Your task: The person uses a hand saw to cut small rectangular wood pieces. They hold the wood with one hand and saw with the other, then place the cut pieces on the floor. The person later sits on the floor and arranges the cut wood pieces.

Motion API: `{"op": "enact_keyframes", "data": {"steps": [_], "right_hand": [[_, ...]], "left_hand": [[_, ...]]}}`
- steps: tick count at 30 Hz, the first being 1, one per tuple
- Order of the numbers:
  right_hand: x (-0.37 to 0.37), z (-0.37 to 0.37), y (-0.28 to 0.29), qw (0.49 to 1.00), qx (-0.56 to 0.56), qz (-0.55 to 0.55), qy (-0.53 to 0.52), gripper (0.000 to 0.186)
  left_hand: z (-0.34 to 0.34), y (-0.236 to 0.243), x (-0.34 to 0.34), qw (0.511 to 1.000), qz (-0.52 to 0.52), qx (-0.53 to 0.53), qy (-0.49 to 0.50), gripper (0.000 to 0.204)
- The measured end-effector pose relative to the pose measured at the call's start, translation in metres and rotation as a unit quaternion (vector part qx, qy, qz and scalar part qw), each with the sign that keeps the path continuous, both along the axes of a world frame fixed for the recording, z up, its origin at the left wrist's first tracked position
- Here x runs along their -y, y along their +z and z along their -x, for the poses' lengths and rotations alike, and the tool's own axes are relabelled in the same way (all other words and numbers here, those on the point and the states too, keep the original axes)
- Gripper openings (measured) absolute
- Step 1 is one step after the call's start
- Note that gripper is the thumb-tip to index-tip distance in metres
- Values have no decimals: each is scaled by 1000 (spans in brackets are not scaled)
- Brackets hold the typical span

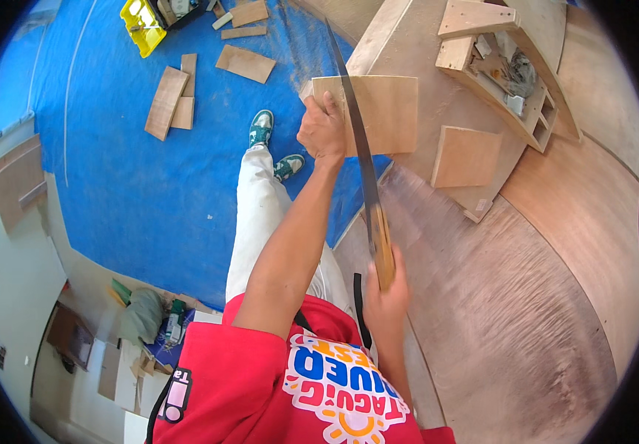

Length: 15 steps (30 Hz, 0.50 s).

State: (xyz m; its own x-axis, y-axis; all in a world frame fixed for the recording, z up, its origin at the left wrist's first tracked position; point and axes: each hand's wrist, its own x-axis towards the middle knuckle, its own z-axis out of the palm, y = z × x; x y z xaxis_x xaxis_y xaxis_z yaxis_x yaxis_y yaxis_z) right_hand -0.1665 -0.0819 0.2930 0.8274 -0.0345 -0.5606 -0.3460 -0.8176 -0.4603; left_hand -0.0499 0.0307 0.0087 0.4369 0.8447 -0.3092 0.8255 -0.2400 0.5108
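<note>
My right hand (388, 292) is closed round the wooden handle of a handsaw (364, 159). Its long dark blade reaches away from me across a light plywood board (391, 115), close to the board's left end. How deep the teeth sit in the wood, I cannot tell. My left hand (323, 131) grips that left end, thumb on top, just left of the blade. Beneath the board is a wooden work surface (424, 78), and the board's near left part juts out over the blue sheet.
Another plywood piece (467, 157) lies right of the board. Beyond it stands a wooden tool box (530, 74) with odds and ends. Plywood offcuts (166, 102) and a yellow-lidded case (142, 28) rest on the blue floor sheet (134, 192). Large plywood sheets (497, 311) fill the right.
</note>
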Motion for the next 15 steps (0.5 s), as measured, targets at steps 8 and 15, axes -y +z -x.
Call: {"op": "enact_keyframes", "data": {"steps": [8, 15], "right_hand": [[11, -26, -44, 998, 32, -54, 22, 44], [-1, -17, -27, 999, 20, -30, 10, 42]], "left_hand": [[0, 3, 0, 1000, 22, -7, 7, 50], [0, 1, 1, 1000, 6, 14, 8, 50]]}}
